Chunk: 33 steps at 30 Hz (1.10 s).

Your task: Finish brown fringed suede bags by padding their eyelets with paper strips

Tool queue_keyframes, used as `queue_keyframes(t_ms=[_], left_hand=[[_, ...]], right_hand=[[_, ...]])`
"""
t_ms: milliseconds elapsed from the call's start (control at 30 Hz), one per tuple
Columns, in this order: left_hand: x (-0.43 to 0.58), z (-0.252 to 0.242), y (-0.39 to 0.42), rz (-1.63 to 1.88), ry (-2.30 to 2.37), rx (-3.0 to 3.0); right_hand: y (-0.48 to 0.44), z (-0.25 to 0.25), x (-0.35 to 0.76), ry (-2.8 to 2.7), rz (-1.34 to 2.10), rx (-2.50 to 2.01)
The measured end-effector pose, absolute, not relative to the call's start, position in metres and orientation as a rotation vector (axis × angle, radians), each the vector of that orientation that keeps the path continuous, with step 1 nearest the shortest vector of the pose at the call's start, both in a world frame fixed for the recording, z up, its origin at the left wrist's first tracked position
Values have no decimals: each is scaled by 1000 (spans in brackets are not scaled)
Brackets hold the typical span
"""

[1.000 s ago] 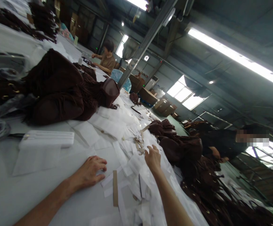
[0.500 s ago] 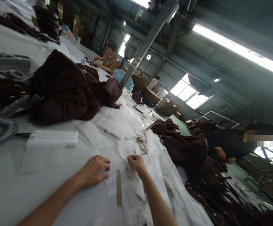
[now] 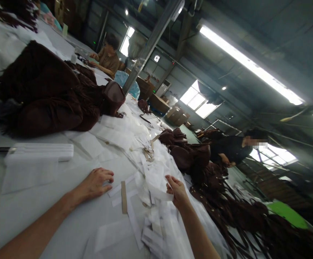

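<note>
My right hand [image 3: 176,190] pinches the edge of a thin white sheet [image 3: 156,180], which hangs lifted and curved over the pile of sheets. Its fingers are closed with the sheet between thumb and fingertips. To the left, my left hand [image 3: 98,183] rests on the white table [image 3: 72,223], fingers loosely bent and thumb apart, holding nothing. Just right of that hand lies a narrow brown strip [image 3: 124,198] among white paper strips [image 3: 134,219]. A white block-like stack [image 3: 40,151] sits on the table beyond my left forearm.
Dark brown fringed bags [image 3: 51,93] are heaped at the left. More brown bags [image 3: 191,154] and straps line the right side. A metal post [image 3: 145,54] rises behind the table. One person [image 3: 107,59] sits at the far end; another in black [image 3: 225,149] stands at the right.
My right hand has moved right, drawing up a white sheet. The loose white strips near the front lie differently. My left hand stays on the table while the view has turned right.
</note>
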<state>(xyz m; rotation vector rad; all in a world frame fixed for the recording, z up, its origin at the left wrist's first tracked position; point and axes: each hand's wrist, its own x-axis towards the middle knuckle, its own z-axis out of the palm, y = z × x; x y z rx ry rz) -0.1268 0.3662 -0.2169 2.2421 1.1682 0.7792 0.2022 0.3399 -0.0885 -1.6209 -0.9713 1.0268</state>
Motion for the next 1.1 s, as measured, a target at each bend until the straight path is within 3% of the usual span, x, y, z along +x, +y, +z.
queue_keyframes(t_ms=[267, 667, 967, 1100], left_hand=[[-126, -224, 368, 774, 1159, 2257], [-126, -221, 367, 800, 1182, 2233], [-126, -221, 368, 790, 1171, 2263], [-126, -222, 368, 799, 1189, 2269]], right_hand=[[307, -53, 222, -912, 945, -1587], [367, 31, 217, -1100, 527, -1387], [299, -85, 243, -1039, 752, -2032], [285, -115, 247, -1076, 733, -2171]])
